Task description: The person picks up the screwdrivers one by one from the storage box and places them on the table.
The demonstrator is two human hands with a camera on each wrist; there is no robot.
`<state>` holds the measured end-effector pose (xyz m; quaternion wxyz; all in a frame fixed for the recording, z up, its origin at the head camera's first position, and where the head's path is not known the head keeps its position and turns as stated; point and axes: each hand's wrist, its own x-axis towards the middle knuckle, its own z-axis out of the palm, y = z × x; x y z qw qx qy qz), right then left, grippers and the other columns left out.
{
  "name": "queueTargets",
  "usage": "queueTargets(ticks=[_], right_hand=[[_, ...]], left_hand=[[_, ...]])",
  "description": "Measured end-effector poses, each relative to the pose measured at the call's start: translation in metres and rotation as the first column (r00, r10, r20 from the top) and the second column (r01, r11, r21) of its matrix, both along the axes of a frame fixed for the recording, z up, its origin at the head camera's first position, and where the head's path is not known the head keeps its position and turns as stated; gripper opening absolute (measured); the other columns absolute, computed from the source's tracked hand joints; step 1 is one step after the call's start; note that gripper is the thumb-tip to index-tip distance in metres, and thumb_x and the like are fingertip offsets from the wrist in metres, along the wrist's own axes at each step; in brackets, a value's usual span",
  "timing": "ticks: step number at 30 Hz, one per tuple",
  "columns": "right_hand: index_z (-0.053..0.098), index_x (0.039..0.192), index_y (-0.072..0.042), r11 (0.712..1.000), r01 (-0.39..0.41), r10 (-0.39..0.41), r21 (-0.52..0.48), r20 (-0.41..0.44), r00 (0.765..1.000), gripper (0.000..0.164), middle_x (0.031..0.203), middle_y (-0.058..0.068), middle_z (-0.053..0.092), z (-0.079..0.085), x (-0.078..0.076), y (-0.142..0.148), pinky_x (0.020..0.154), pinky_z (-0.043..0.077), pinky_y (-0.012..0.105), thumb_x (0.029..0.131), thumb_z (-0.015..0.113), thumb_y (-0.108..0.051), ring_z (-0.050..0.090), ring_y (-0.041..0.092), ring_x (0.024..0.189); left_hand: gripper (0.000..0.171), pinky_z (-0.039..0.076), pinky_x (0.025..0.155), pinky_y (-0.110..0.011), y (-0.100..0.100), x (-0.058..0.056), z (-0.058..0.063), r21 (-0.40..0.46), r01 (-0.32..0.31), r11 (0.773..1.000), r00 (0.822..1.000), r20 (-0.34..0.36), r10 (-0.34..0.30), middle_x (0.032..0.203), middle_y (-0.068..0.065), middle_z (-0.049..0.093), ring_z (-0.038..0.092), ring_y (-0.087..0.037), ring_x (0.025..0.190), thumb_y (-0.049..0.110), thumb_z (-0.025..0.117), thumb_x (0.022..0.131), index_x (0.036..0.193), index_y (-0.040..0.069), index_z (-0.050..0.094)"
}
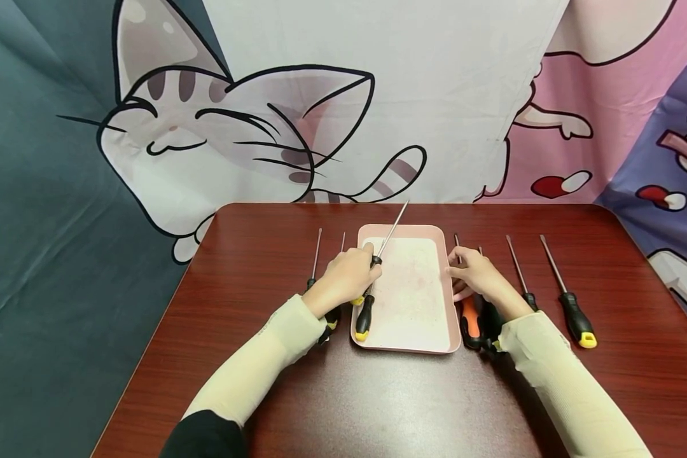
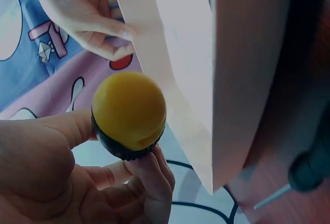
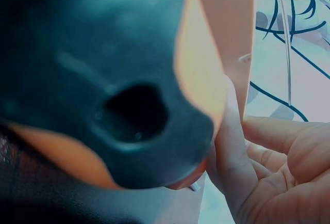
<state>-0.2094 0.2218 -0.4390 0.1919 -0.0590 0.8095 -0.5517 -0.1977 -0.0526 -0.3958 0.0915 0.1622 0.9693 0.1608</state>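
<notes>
My left hand grips a screwdriver by its black handle with a yellow end. The metal shaft slants up and right over the far left part of a shallow pink tray with a white inside. Below that hand, a second black-and-yellow screwdriver lies along the tray's left side. At the tray's right wall, my right hand pinches the rim, thumb on the edge and fingers along the outside. Close beside the right hand lies an orange-and-black screwdriver, its butt end large in the right wrist view.
Right of the tray lie more screwdrivers, among them a black-and-yellow one and a partly covered one. Left of it, another screwdriver and a dark handle are partly hidden by the left arm. A cartoon-printed cloth hangs behind the table.
</notes>
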Motion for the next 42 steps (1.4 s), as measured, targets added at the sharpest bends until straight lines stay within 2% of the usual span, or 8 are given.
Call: queueTargets(ticks=[6,14,22,31,37,42], right_hand=[[0.043,0.112,0.013,1.000,0.002,-0.002,0.015,0.000,1.000,0.017,0.086,0.027,0.063,0.001,0.000,-0.001,0.055,0.062,0.044,0.101,0.050,0.003,0.069,0.030,0.063],[0.042,0.111,0.013,1.000,-0.001,0.001,0.005,0.002,1.000,0.016,0.084,0.027,0.062,0.001,0.000,0.000,0.054,0.062,0.044,0.100,0.051,0.004,0.069,0.030,0.062],[0.042,0.111,0.013,1.000,-0.007,0.006,0.005,0.006,1.000,0.017,0.086,0.029,0.063,0.001,0.000,-0.001,0.055,0.062,0.044,0.101,0.051,0.004,0.069,0.031,0.063],[0.043,0.110,0.014,1.000,-0.002,0.002,0.008,-0.004,1.000,0.015,0.083,0.025,0.062,0.001,0.001,0.000,0.053,0.062,0.043,0.100,0.050,0.005,0.068,0.028,0.061],[0.042,0.111,0.014,1.000,0.000,0.000,0.006,-0.004,1.000,0.016,0.083,0.026,0.063,0.000,0.000,0.000,0.053,0.062,0.043,0.100,0.050,0.005,0.068,0.028,0.061],[0.043,0.112,0.014,1.000,0.002,-0.002,0.005,0.001,1.000,0.017,0.085,0.026,0.063,-0.001,0.000,0.000,0.054,0.062,0.044,0.100,0.051,0.005,0.069,0.029,0.062]], left_hand=[[0.026,0.045,0.046,-0.031,-0.019,-0.002,0.002,0.018,-0.031,0.999,0.999,-0.022,0.031,0.077,-0.007,0.057,0.057,-0.023,0.061,0.030,0.051,0.101,0.111,0.006,0.054],[0.024,0.041,0.043,-0.030,-0.042,-0.001,0.005,0.027,-0.071,0.997,0.997,-0.030,0.072,0.070,-0.007,0.053,0.055,-0.023,0.057,0.029,0.051,0.101,0.108,0.006,0.053],[0.024,0.041,0.043,-0.029,-0.060,0.000,0.004,0.040,-0.108,0.993,0.994,-0.004,0.108,0.070,-0.008,0.053,0.053,-0.021,0.054,0.028,0.053,0.102,0.109,0.005,0.053],[0.028,0.034,0.042,-0.027,-0.081,0.002,0.004,0.041,-0.149,0.988,0.989,0.006,0.149,0.069,-0.007,0.049,0.047,-0.020,0.052,0.029,0.052,0.102,0.112,0.004,0.052],[0.026,0.036,0.042,-0.026,-0.097,0.003,0.002,0.047,-0.177,0.983,0.984,0.007,0.177,0.067,-0.008,0.048,0.046,-0.020,0.050,0.027,0.052,0.102,0.109,0.003,0.050],[0.031,0.039,0.044,-0.028,-0.108,0.004,0.000,0.034,-0.213,0.977,0.977,0.003,0.213,0.071,-0.010,0.052,0.050,-0.022,0.054,0.028,0.054,0.101,0.117,0.001,0.051]])
